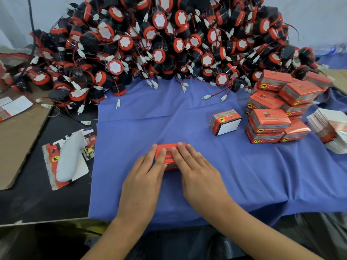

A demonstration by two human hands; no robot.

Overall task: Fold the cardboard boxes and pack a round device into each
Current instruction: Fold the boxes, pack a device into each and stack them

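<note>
1. Orange cardboard box [170, 156] lies on the blue cloth [131, 128] directly in front of you, well apart from the heap of round devices [169, 44] behind it
2. Your left hand [144, 177] and right hand [199, 173] both rest flat on its top, fingers straight and side by side, pressing down, curled round nothing
3. You seem to be at the shaping or closing step for this one box; your hands cover most of it, so you cannot tell whether a device is already inside
4. If it is empty, your next move calls for opening one end and taking a single device from the heap, with its wire and white plug tucked in beside it; if it is full, it calls for tucking the end flap and setting the box by the stack of finished boxes [277, 113] on your right, near the lone box [225, 122] with a white end
5. Its printed face points up, and its long axis appears to run left to right across you; both ends sit under your fingers, so which end is open stays unclear
</note>
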